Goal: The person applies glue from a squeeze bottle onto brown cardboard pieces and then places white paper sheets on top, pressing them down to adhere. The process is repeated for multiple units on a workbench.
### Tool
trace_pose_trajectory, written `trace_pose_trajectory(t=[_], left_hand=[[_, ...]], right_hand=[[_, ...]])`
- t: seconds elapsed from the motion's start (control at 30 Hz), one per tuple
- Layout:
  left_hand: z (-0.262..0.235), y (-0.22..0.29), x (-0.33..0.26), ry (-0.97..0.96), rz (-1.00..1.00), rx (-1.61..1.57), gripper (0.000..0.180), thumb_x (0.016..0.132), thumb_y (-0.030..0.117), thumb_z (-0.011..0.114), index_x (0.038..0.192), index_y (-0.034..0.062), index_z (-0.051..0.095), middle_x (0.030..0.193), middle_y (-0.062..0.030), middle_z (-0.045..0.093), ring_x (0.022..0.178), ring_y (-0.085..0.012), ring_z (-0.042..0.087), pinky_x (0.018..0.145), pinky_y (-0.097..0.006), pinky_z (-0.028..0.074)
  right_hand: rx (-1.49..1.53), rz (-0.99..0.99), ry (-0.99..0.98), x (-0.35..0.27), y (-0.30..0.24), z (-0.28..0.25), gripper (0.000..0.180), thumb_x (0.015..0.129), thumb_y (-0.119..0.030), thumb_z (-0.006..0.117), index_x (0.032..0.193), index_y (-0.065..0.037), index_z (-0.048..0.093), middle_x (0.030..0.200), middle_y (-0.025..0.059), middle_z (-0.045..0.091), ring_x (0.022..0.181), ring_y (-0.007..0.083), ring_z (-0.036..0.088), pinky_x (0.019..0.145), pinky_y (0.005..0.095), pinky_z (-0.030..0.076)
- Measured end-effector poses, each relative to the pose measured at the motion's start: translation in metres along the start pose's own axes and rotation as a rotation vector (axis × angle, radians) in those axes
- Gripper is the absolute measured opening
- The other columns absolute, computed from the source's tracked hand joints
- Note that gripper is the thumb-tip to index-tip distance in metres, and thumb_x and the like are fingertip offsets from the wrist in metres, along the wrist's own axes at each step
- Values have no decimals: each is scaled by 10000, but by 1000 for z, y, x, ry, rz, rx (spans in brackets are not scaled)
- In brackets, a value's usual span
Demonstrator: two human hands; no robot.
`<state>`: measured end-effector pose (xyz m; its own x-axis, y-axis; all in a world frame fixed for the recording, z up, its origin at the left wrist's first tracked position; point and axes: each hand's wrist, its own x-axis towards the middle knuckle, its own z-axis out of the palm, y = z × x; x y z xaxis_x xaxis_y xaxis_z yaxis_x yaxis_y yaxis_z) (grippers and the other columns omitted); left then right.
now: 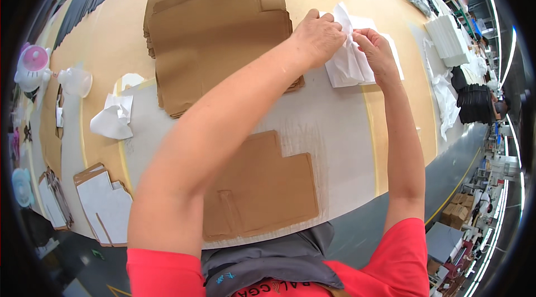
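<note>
Far to the right of the table's middle, my left hand (319,38) pinches the upper part of a thin white sheet (347,65). Close by, my right hand (377,54) grips the same sheet between thumb and fingers. The sheet is creased and partly lifted where my fingers meet it. Under it lies a stack of white sheets (394,47). A tall pile of brown cut pieces (218,51) stands left of my left hand, partly behind my forearm. One brown cut piece (279,185) with a stepped corner lies flat near my body, partly hidden by my left arm.
Crumpled white paper (114,118) and a clear plastic cup (76,82) lie at the left, near a pink and white fan (34,62). White-faced cut pieces (105,203) rest at the front left edge. White blocks (448,40) and a black stack (475,104) stand far right.
</note>
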<state>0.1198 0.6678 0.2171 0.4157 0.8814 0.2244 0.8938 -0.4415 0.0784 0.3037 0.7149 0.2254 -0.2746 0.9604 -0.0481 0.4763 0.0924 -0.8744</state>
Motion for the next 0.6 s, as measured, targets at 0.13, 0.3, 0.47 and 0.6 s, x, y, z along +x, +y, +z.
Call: trace_pose_trajectory(t=[0.13, 0.3, 0.47, 0.6], left_hand=[[-9, -8, 1, -102, 70, 7, 396, 842, -47, 583, 1142, 194, 676, 1058, 71, 687, 1134, -136, 562, 943, -330, 394], [-18, -15, -5, -221, 142, 62, 411, 869, -51, 562, 1176, 206, 655, 1089, 75, 689, 1138, -131, 557, 947, -316, 390], [-11, -17, -12, -190, 185, 153, 348, 889, -14, 570, 1161, 188, 646, 1139, 64, 671, 1183, -130, 530, 987, -311, 393], [-20, -12, -18, -224, 173, 176, 334, 888, -7, 571, 1167, 165, 634, 1226, 14, 633, 1218, -155, 516, 1024, -323, 389]], right_hand=[[30, -9, -14, 1, 7, 2, 271, 943, -235, 628, 1063, 4, 667, 956, 21, 667, 871, 75, 575, 802, 235, 471], [23, -24, 17, -2, 5, 10, 284, 934, -246, 633, 1062, 4, 670, 1002, 46, 669, 933, 101, 584, 847, 261, 466], [902, 2, 270, 5, 43, -32, 265, 936, -206, 615, 1117, -14, 638, 1158, 98, 657, 1059, 226, 607, 982, 380, 465], [1381, -274, -391, -9, 83, -173, 363, 901, -197, 593, 1191, 22, 594, 1316, 169, 588, 1259, 340, 527, 1175, 574, 289]])
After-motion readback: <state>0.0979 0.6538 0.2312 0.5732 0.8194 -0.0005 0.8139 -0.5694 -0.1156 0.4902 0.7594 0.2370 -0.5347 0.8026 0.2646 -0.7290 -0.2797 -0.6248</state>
